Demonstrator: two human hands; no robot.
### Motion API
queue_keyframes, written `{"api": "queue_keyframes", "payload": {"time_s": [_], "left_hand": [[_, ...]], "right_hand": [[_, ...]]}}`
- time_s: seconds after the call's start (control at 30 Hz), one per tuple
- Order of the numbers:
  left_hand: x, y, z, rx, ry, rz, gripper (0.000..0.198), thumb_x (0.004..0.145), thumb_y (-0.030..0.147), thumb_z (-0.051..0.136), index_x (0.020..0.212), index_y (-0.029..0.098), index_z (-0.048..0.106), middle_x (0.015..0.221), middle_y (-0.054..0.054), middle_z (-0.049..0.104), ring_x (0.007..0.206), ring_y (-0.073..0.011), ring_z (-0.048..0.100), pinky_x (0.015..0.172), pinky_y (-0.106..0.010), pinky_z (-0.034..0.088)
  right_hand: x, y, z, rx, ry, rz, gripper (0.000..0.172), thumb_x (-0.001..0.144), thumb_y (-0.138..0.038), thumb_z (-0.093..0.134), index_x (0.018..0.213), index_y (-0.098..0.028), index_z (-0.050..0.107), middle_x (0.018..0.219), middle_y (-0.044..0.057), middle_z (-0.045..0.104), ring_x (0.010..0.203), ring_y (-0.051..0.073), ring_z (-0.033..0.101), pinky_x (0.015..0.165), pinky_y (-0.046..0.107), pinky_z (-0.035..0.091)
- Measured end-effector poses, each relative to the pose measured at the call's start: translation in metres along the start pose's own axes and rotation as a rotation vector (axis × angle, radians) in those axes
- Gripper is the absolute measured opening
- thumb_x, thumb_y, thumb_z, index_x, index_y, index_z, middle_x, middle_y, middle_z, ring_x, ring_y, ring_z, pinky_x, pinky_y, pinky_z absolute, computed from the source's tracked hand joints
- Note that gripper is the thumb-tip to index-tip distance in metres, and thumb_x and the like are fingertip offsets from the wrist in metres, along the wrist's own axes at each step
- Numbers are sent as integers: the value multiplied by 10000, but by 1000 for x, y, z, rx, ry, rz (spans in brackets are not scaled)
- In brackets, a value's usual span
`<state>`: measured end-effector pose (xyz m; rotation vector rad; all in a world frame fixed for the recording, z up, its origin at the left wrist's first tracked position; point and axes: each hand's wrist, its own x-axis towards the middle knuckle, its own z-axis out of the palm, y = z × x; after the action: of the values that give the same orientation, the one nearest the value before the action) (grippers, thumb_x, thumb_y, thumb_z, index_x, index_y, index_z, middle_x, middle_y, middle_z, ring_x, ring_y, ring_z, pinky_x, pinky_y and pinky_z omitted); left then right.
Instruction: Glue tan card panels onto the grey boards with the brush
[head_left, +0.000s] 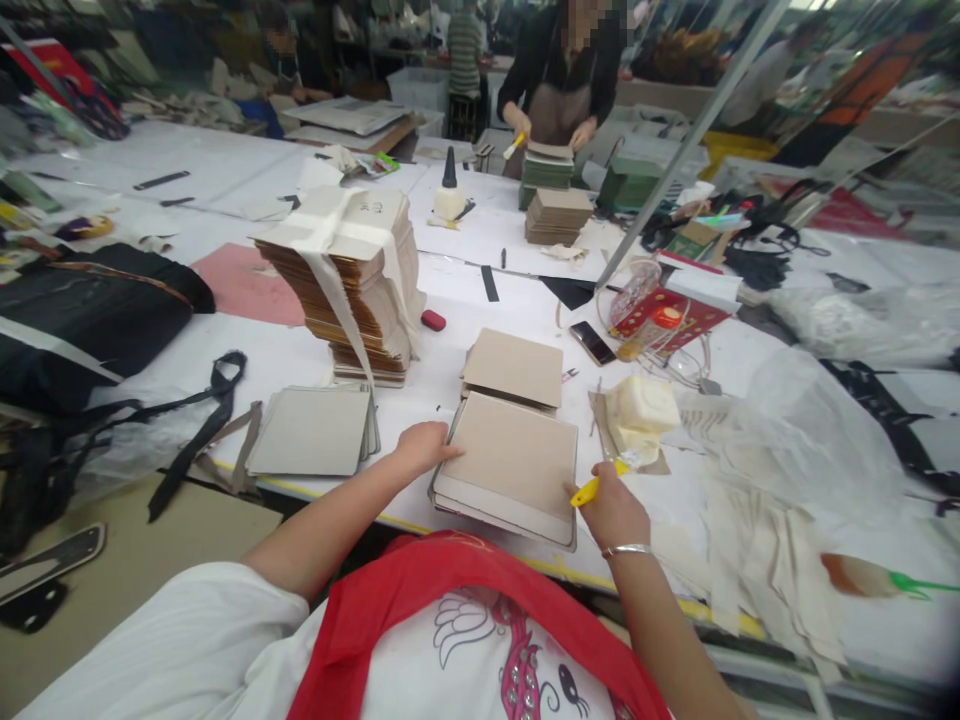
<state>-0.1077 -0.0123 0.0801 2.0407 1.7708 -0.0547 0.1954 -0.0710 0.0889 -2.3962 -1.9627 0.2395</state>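
In front of me at the table edge lies a stack of flat panels, with a tan cardboard sheet [517,455] on top. My left hand [426,447] grips the left side of this sheet, thumb on its face, other fingers mostly hidden. At the opposite side, my right hand [615,505] is closed round a yellow-handled brush [587,492], its fingertips by the sheet's right edge. Just behind sits another pile of tan sheets [514,365]. A pale tub [643,403], smeared with a cream-coloured substance, stands to the right. Grey panels [311,432] lie to the left.
A tall bundle of boards [360,290] tied with white cloth strips stands behind the grey panels. A phone [592,343], a drink bottle [651,330] and a slanting metal pole [690,150] are to the right. Across the table, a person [562,80] handles stacked boards with a brush.
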Motion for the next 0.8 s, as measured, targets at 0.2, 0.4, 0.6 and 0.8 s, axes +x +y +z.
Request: {"api": "queue_keyframes", "payload": {"time_s": [0.2, 0.4, 0.6, 0.8], "left_hand": [[-8, 12, 3, 160, 127, 485, 281, 834, 199, 441, 1103, 237, 510, 1206, -63, 488, 1085, -210, 423, 843, -336, 362], [-10, 14, 16, 172, 115, 554, 373, 825, 114, 384, 1172, 206, 487, 1245, -76, 481, 1111, -202, 421, 851, -324, 402], [-9, 13, 29, 184, 159, 544, 333, 854, 186, 366, 1152, 185, 515, 1240, -85, 496, 1125, -202, 425, 925, -337, 382], [-11, 15, 37, 183, 203, 558, 362, 840, 357, 442, 1136, 165, 525, 1239, -101, 493, 1132, -224, 423, 983, -362, 339]], "right_hand": [[26, -25, -41, 705, 190, -46, 443, 853, -505, 312, 1077, -166, 490, 619, 5, 569, 466, 99, 499, 492, 226, 396], [59, -122, -22, 1250, -217, -7, 356, 808, -463, 415, 917, -161, 568, 569, -15, 577, 389, 64, 483, 363, 160, 377], [72, -88, 1, 1202, -199, 207, 161, 737, -314, 558, 817, -178, 593, 527, -27, 568, 374, 67, 486, 328, 150, 353], [43, 34, -14, 1185, -45, 337, 279, 735, -390, 552, 871, -148, 578, 543, -21, 565, 373, 56, 477, 329, 142, 333]]}}
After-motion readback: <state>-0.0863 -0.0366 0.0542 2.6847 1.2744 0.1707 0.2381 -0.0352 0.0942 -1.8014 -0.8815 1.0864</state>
